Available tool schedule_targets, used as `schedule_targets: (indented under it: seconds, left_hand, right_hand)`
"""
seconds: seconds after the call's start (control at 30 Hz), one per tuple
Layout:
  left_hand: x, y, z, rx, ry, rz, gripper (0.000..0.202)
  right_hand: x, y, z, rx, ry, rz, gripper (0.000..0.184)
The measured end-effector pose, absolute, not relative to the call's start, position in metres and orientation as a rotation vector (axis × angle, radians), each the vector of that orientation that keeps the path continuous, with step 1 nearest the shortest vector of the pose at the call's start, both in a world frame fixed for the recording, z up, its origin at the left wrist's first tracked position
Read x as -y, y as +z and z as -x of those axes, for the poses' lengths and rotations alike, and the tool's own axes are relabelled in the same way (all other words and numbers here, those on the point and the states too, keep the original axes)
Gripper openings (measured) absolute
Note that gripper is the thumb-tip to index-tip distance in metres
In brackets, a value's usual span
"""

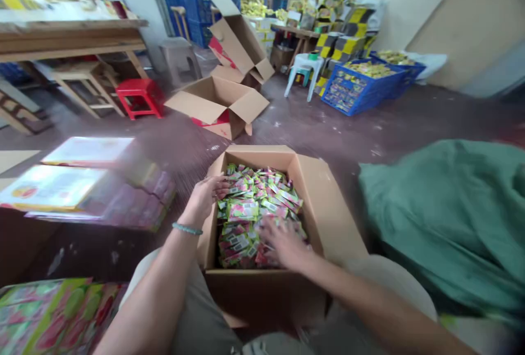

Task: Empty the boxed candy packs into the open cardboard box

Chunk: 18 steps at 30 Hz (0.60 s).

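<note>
An open cardboard box stands between my knees, filled with small pink and green packets. My left hand is at the box's left rim, its fingers stretched out over the edge of the packets. Over the near right part of the pile, my right hand lies with fingers spread, slightly smeared by motion. Neither hand visibly grips a packet. The fingertips of the right hand touch or hover just above the packets; I cannot tell which.
Stacked pink-and-white cartons sit at left, with printed pink-green packaging below them. Green cloth is heaped at right. Beyond are empty-looking open boxes, a red stool and blue crates.
</note>
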State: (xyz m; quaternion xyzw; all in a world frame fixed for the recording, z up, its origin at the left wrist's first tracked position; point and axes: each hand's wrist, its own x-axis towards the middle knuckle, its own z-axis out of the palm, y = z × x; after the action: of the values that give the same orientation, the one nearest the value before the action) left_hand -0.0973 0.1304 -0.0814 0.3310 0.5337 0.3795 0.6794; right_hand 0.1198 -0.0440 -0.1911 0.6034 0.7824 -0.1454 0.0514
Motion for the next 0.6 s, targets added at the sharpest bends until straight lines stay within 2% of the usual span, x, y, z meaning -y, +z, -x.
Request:
schedule_targets:
  seconds: [0.07,0.2,0.33,0.47,0.53,0.6]
  left_hand:
    - [-0.132,-0.085,0.100,-1.198,0.887,-0.719,0.018]
    - [-0.136,-0.092,0.103,-1.195,0.836,-0.699,0.025]
    - [-0.138,-0.097,0.102,-1.146,0.817,-0.709,0.032]
    - [-0.138,-0.104,0.099,-1.208,0.833,-0.767,0.031]
    - [-0.144,-0.106,0.104,-1.306,0.916,-0.865,0.027]
    - [-0.155,-0.101,0.118,-1.466,1.064,-0.972,0.032]
  right_hand:
    - [0.016,-0.235,-0.086,-2.447,-0.445,-1.552,0.084]
    - [-0.036,-0.286,-0.085,-2.443,-0.432,-1.591,0.081]
    - [-0.086,-0.290,-0.110,-2.322,-0.446,-1.751,0.075]
    - [-0.125,-0.286,-0.130,-1.905,-0.346,-2.022,0.068]
    - [-0.137,-0.287,-0.139,-1.773,-0.318,-2.095,0.064]
    - [-0.139,-0.288,-0.152,-1.812,-0.352,-2.123,0.067]
